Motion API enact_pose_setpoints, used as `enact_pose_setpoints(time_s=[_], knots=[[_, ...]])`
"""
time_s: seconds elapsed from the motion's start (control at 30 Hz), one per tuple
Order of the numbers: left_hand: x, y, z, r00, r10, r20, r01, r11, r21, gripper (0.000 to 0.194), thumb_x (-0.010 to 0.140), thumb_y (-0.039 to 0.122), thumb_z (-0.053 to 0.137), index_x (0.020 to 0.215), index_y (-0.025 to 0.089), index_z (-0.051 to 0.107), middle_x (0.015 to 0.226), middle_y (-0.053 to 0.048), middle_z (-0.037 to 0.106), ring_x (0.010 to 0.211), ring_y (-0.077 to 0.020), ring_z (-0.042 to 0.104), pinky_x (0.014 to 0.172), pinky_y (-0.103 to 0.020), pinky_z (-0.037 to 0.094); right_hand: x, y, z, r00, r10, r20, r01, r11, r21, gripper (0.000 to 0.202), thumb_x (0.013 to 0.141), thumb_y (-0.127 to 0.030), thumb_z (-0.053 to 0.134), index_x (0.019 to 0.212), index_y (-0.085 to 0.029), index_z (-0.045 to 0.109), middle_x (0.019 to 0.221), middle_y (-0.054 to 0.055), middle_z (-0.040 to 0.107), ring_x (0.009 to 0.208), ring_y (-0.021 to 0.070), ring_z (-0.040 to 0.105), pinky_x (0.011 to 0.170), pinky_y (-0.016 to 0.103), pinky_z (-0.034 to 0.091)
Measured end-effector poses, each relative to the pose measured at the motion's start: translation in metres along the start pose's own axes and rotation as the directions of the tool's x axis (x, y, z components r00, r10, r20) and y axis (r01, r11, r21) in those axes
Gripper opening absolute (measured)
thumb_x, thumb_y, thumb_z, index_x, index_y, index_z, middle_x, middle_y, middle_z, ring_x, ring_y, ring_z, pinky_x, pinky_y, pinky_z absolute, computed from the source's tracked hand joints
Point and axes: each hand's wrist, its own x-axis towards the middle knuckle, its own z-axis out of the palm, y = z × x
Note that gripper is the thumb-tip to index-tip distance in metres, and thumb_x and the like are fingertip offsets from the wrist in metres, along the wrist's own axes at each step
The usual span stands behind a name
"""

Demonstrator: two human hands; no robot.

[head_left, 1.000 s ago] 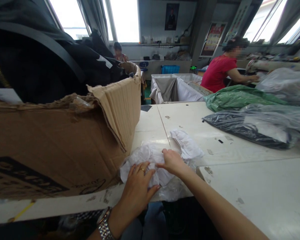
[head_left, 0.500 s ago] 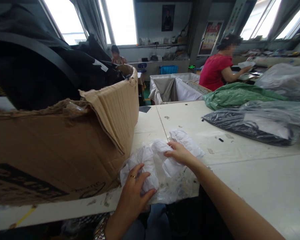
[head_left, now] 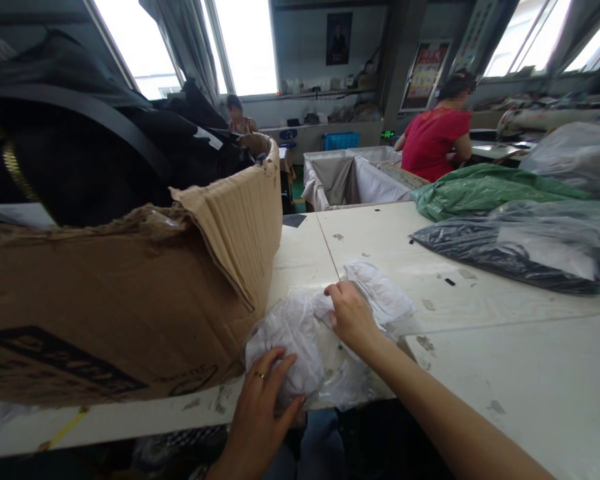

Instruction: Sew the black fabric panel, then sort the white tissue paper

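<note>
Fingers spread and slightly curved, my left hand point(head_left: 265, 403) rests on the near side of a crumpled white bundle in thin clear plastic point(head_left: 293, 340). Just to the right, my right hand point(head_left: 353, 317) is closed round a bunched piece of white soft material point(head_left: 323, 305); its fingertips are partly hidden. Another white folded bundle point(head_left: 380, 290) lies behind and right of that hand, on the white table point(head_left: 460, 360). Whether the white material is cloth or paper I cannot tell.
A torn cardboard box point(head_left: 130, 293) full of black bags point(head_left: 130, 133) stands close on the left. Plastic-wrapped dark point(head_left: 460, 250) and green goods point(head_left: 480, 190) lie at right. Cloth-lined bins point(head_left: 330, 180) stand beyond the table. A person in red point(head_left: 433, 143) sits behind; another person point(head_left: 240, 120) is farther back.
My right hand has shifted a little and turned, its back now more upward, over the white material. My left hand has slid slightly toward me. The person in red has lowered the arm that held something white.
</note>
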Motion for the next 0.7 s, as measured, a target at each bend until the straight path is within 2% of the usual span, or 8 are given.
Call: enact_pose_setpoints(time_s=[0.07, 0.13, 0.17, 0.3, 0.43, 0.53, 0.7], knots=[[-0.004, -0.002, 0.000, 1.000, 0.002, -0.015, -0.002, 1.000, -0.011, 0.039, 0.076, 0.025, 0.054, 0.114, 0.024, 0.045, 0.114, -0.007, 0.049, 0.105, -0.0216, 0.049, 0.086, -0.040, 0.048, -0.002, -0.010, 0.008, 0.990, 0.052, 0.128, -0.073, 0.984, 0.165, 0.021, 0.081, -0.011, 0.042, 0.097, -0.011, 0.055, 0.091, 0.010, 0.059, 0.089, 0.0215, 0.053, 0.076, 0.028, 0.038], [-0.006, -0.003, 0.002, 0.998, -0.020, -0.054, 0.018, 0.999, -0.038, 0.033, 0.075, 0.024, 0.055, 0.107, 0.022, 0.048, 0.109, -0.008, 0.051, 0.102, -0.0215, 0.050, 0.084, -0.040, 0.049, -0.001, -0.017, 0.018, 0.951, 0.114, 0.286, -0.185, 0.954, 0.236, 0.020, 0.083, -0.018, 0.043, 0.092, -0.010, 0.058, 0.085, 0.011, 0.061, 0.084, 0.0217, 0.055, 0.070, 0.028, 0.038], [-0.007, -0.004, 0.003, 0.997, -0.029, -0.067, 0.026, 0.998, -0.053, 0.031, 0.075, 0.024, 0.055, 0.105, 0.021, 0.048, 0.108, -0.008, 0.051, 0.101, -0.0216, 0.051, 0.084, -0.040, 0.049, 0.000, -0.019, 0.023, 0.938, 0.123, 0.324, -0.210, 0.945, 0.251, 0.020, 0.083, -0.021, 0.046, 0.090, -0.009, 0.059, 0.084, 0.011, 0.061, 0.083, 0.0217, 0.055, 0.068, 0.027, 0.038], [-0.011, -0.007, 0.009, 0.994, -0.038, -0.107, 0.031, 0.997, -0.075, 0.031, 0.076, 0.029, 0.056, 0.103, 0.020, 0.045, 0.107, -0.009, 0.050, 0.101, -0.0213, 0.051, 0.082, -0.040, 0.049, 0.004, -0.023, 0.037, 0.938, 0.105, 0.331, -0.218, 0.920, 0.326, 0.019, 0.077, -0.028, 0.054, 0.074, -0.010, 0.059, 0.074, 0.008, 0.060, 0.072, 0.0181, 0.054, 0.058, 0.024, 0.033], [-0.015, -0.011, 0.010, 0.983, -0.011, -0.183, -0.003, 0.997, -0.072, 0.032, 0.076, 0.029, 0.056, 0.103, 0.019, 0.043, 0.108, -0.010, 0.048, 0.101, -0.0210, 0.051, 0.081, -0.038, 0.050, 0.004, -0.021, 0.031, 0.921, 0.096, 0.377, -0.255, 0.882, 0.396, 0.016, 0.076, -0.022, 0.050, 0.064, -0.013, 0.055, 0.060, 0.002, 0.054, 0.061, 0.0136, 0.051, 0.051, 0.022, 0.028], [-0.017, -0.012, 0.009, 0.978, 0.008, -0.207, -0.024, 0.997, -0.075, 0.027, 0.075, 0.027, 0.057, 0.097, 0.018, 0.042, 0.108, -0.010, 0.047, 0.101, -0.0202, 0.050, 0.079, -0.035, 0.050, 0.005, -0.016, 0.017, 0.934, 0.087, 0.346, -0.209, 0.919, 0.334, 0.014, 0.079, -0.019, 0.046, 0.071, -0.013, 0.055, 0.064, 0.004, 0.055, 0.063, 0.0135, 0.050, 0.053, 0.022, 0.027], [-0.016, -0.009, 0.009, 0.978, -0.004, -0.208, -0.015, 0.996, -0.088, 0.020, 0.075, 0.024, 0.056, 0.087, 0.019, 0.041, 0.102, -0.009, 0.047, 0.096, -0.0188, 0.050, 0.077, -0.032, 0.049, 0.014, 0.005, -0.003, 0.947, 0.061, 0.316, -0.105, 0.987, 0.124, 0.012, 0.079, -0.017, 0.047, 0.076, -0.011, 0.056, 0.079, 0.009, 0.058, 0.074, 0.0166, 0.049, 0.058, 0.024, 0.026]])
